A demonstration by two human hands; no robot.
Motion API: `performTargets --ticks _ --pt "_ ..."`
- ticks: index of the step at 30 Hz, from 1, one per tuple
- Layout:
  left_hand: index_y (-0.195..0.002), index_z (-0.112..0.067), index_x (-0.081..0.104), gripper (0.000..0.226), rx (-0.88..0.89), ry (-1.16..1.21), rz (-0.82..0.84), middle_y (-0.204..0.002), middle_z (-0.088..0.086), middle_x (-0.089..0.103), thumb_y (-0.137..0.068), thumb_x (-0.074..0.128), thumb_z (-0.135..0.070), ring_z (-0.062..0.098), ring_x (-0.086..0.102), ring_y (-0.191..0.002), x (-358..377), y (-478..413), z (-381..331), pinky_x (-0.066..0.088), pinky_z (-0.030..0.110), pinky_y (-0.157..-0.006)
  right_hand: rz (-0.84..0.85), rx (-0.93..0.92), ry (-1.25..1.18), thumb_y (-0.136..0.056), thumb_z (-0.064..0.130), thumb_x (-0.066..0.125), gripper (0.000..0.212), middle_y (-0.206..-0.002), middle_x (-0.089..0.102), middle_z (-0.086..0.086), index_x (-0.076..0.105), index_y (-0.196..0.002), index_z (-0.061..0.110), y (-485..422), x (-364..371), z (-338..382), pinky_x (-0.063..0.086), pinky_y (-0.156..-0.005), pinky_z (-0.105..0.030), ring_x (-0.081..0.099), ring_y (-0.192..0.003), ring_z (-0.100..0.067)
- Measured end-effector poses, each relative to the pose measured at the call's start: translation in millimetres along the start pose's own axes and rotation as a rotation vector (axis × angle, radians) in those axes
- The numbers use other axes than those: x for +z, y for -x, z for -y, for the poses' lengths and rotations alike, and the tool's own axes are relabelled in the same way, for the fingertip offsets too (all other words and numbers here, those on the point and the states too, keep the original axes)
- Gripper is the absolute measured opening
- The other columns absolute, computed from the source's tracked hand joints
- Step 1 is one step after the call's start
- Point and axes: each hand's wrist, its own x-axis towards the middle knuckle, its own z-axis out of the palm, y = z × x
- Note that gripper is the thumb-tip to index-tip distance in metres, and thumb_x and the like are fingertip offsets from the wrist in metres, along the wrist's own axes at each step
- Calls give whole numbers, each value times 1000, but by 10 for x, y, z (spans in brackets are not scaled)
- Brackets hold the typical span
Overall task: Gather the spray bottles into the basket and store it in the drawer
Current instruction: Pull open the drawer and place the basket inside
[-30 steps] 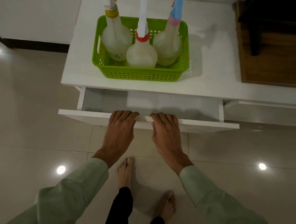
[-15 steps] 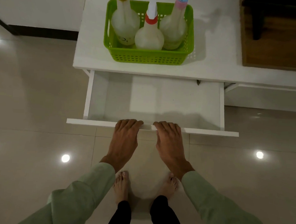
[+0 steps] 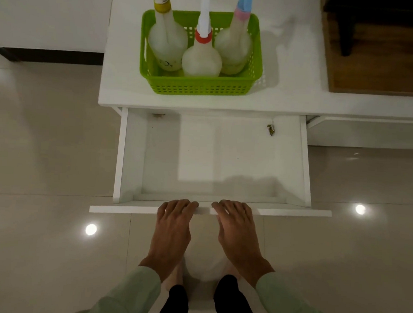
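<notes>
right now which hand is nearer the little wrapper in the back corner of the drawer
Right. The right hand rests on the drawer front, on the wrapper's side; the left hand rests beside it, farther away.

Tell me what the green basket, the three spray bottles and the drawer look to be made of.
Green basket: moulded plastic, judging by its uniform bright colour and perforated grid walls.
Spray bottles: translucent, milky plastic, with opaque coloured collars.
Drawer: probably white laminated board; flat, smooth, square-edged panels with a faint sheen. The core isn't visible.

Glossy beige floor tiles [image 3: 45, 148] w/ light reflections, white wall [image 3: 50, 11], dark baseboard [image 3: 53, 56]
</notes>
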Motion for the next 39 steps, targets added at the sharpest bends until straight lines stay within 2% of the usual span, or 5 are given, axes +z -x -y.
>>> performTargets --ticks 6,12,16,24,39 --pt "-130 -27 61 35 -170 361 52 -128 -7 66 -96 61 -33 8 61 -112 -309 -281 91 46 29 -101 84 144 -368 -94 31 61 37 -127 67 9 63 -130 25 -294 -447 -16 50 -100 -34 61 -116 -13" --pt "-112 -17 70 25 -335 700 -535 -96 -12 71 -96 60 -33 -7 64 -86 -1326 -1387 201 50 11 -78 -384 285 -791 -94 26 69 23 -117 70 12 67 -117 23 -1363 -1371 -100 53 -82 -29 66 -104 -13" --pt "-111 -17 67 25 -426 933 -696 -101 -8 69 -91 61 -30 7 65 -93 -1762 -2063 222 56 34 -91 -569 321 -921 -95 32 66 31 -124 62 3 57 -122 18 -2076 -1765 -124 51 -80 -22 61 -111 -21" --pt "-134 -21 54 43 -580 863 -283 -124 3 62 -92 61 -18 24 59 -111 -1741 -2672 359 50 31 -84 -123 521 -906 -93 19 59 52 -124 64 -7 44 -142 25 -2944 -1775 -165 53 -69 -30 64 -99 -24" --pt "-137 -22 59 72 -545 980 -287 -117 11 72 -81 42 20 30 71 -100 -1732 -2052 486 60 42 -81 -161 459 -839 -80 -8 46 59 -100 75 -12 59 -117 36 -2305 -1829 -228 61 -69 -63 72 -90 -37"
